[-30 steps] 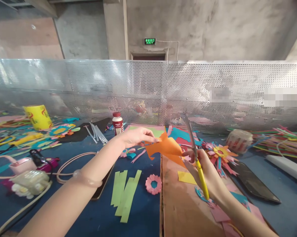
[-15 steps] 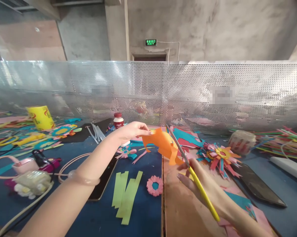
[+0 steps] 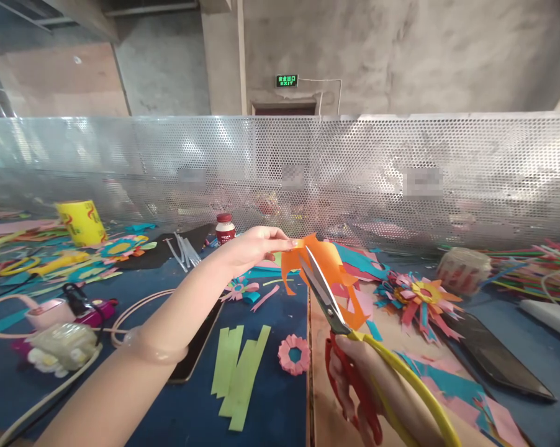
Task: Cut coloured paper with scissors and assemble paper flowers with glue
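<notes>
Between its thumb and fingers, my left hand (image 3: 262,248) pinches the left end of a curled piece of orange paper (image 3: 329,261), held up above the table. Around the handles of a pair of scissors (image 3: 329,304), one red and one yellow, my right hand (image 3: 359,372) is closed. The blades point up and left, slightly apart, in front of the orange paper; whether they touch it I cannot tell. Below lie several light green paper strips (image 3: 240,379) and a pink pleated paper ring (image 3: 293,354) with a blue centre.
A layered paper flower (image 3: 422,292) and a dark phone (image 3: 501,357) lie at the right. Another dark device (image 3: 196,347) is partly under my left forearm. Behind stand a brown-and-white bottle (image 3: 225,230), a yellow tape roll (image 3: 81,223) and a perforated metal screen (image 3: 215,146). Cables lie at the left.
The scissors have turned, so both blades and both handles now show, and their tips have come left over the orange paper. My left hand and the paper have shifted slightly right.
</notes>
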Demonstrator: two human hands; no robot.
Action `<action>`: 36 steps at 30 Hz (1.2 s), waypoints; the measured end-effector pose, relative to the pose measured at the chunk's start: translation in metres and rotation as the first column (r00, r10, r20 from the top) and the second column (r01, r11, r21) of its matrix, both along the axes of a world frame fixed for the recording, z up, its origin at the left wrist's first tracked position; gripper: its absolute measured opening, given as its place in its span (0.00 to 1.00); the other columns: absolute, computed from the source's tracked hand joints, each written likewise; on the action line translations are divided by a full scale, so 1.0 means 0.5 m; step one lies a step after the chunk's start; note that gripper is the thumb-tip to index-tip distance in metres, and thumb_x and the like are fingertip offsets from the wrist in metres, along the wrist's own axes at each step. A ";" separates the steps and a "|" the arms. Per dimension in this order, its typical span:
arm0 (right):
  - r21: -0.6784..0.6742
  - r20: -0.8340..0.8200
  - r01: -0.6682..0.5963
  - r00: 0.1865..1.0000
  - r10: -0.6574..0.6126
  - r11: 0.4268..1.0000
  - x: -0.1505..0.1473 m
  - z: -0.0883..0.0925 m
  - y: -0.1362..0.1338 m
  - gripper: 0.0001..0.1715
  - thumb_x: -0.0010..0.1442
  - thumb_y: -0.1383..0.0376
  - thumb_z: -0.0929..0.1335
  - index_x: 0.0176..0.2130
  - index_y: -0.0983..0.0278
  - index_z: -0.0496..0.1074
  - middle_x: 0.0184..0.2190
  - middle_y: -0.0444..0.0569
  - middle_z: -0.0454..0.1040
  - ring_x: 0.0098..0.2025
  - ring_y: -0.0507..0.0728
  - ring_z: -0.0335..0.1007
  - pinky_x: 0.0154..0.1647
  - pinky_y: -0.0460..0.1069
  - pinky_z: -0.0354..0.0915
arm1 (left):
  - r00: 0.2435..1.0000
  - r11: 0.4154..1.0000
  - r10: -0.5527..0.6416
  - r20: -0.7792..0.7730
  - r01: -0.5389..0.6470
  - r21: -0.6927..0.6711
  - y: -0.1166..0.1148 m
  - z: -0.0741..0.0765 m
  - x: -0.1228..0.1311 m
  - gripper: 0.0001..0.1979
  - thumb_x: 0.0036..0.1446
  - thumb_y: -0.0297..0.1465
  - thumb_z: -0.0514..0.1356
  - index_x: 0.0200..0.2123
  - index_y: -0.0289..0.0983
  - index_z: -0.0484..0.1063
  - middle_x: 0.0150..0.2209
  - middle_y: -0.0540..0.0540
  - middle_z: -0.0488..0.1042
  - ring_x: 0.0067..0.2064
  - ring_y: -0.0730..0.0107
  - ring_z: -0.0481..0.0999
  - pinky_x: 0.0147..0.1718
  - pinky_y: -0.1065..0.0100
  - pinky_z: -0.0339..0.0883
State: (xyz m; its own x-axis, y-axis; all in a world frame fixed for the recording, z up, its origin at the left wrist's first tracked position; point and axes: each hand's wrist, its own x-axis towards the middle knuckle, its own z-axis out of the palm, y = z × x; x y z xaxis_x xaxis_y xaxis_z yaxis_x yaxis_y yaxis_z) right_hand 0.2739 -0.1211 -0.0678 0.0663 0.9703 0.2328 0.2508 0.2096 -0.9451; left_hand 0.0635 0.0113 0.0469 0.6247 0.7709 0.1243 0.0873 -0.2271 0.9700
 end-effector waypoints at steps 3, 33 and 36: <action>-0.170 -0.044 -0.143 0.990 0.137 0.975 0.012 0.003 -0.015 0.21 0.50 0.48 0.70 0.22 0.63 0.70 0.12 0.45 0.69 0.12 0.54 0.64 0.12 0.47 0.60 | 1.000 0.999 0.013 -0.012 -0.013 0.036 -0.015 0.003 0.006 0.10 0.49 0.35 0.64 0.30 0.35 0.68 0.36 0.47 0.71 0.38 0.70 0.67 0.34 0.68 0.57; -0.331 -0.174 -0.243 0.965 0.194 0.912 -0.037 0.036 -0.044 0.30 0.58 0.43 0.58 0.22 0.64 0.65 0.17 0.44 0.69 0.12 0.48 0.62 0.12 0.43 0.61 | 0.998 0.998 -0.063 -0.005 0.063 -0.023 -0.080 0.005 0.046 0.09 0.49 0.33 0.64 0.27 0.34 0.69 0.32 0.49 0.71 0.34 0.73 0.65 0.33 0.68 0.53; -0.333 -0.168 -0.243 0.966 0.196 0.911 -0.039 0.045 -0.042 0.29 0.56 0.42 0.60 0.21 0.63 0.65 0.16 0.44 0.69 0.12 0.49 0.63 0.12 0.43 0.61 | 0.997 0.996 -0.079 0.006 0.079 -0.035 -0.081 0.005 0.046 0.08 0.49 0.33 0.64 0.28 0.34 0.70 0.33 0.48 0.72 0.34 0.73 0.65 0.32 0.68 0.53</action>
State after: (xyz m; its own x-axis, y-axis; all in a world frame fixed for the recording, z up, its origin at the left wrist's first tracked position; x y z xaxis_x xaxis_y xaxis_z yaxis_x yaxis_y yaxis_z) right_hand 0.2546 -0.1421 -0.0453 -0.1515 0.9814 -0.1178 0.1081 -0.1021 -0.9889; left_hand 0.0865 -0.0293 0.0494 0.6834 0.7230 0.1011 0.0661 -0.1993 0.9777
